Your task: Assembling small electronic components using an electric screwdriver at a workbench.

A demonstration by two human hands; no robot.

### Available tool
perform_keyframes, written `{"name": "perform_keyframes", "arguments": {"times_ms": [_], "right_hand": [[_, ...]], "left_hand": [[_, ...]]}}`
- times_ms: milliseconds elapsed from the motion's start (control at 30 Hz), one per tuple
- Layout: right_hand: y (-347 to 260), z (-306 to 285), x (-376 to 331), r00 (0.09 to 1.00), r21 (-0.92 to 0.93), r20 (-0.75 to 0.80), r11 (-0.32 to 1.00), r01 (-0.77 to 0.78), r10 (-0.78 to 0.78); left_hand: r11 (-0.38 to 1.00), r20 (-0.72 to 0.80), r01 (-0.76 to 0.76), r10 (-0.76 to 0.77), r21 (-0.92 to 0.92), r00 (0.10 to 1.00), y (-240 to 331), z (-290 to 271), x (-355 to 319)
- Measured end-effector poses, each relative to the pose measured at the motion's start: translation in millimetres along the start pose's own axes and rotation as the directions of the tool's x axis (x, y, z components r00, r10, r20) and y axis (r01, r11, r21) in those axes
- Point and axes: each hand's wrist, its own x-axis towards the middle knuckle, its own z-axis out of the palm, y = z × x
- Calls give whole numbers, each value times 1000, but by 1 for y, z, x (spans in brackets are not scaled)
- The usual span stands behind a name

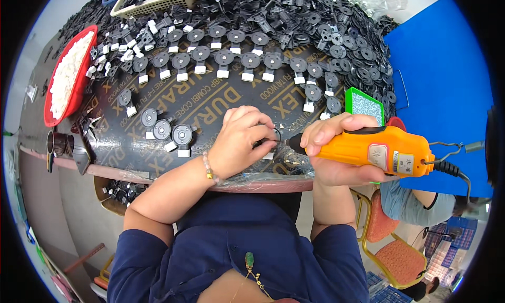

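Note:
My right hand (pixel 339 169) is wrapped round an orange electric screwdriver (pixel 400 145), held almost level with its black nose pointing left. Its tip meets or nearly meets a small black round plastic part (pixel 278 135). My left hand (pixel 239 137) pinches that part against the table; the fingers hide most of it, and a white end piece (pixel 268 155) shows below. Beside my left wrist lie three similar black discs with white ends, one of them a disc part (pixel 182 136). Beyond my hands, several more such parts (pixel 224 58) stand in curved rows.
A red basket (pixel 93 40) of white pieces stands at the left. Heaped black parts (pixel 294 13) fill the back, with a beige basket (pixel 152 6) among them. A green tray (pixel 348 100) of tiny silvery pieces sits right. A cable hangs behind the screwdriver. Another person's arm (pixel 421 200) shows at right.

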Motion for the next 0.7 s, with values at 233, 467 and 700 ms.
{"name": "perform_keyframes", "arguments": {"times_ms": [233,467,700], "right_hand": [[10,-11,-3,1000,-45,-4,999,-16,16],[22,-20,-5,988,-127,-111,984,-122,108],[23,-7,-5,967,-246,-116,936,-250,228]], "left_hand": [[997,7,-27,26,76,1000,4,0,2],[977,86,86,-104,193,991,3,1,-1],[980,105,78,-99,185,990,2,4,-1]]}}
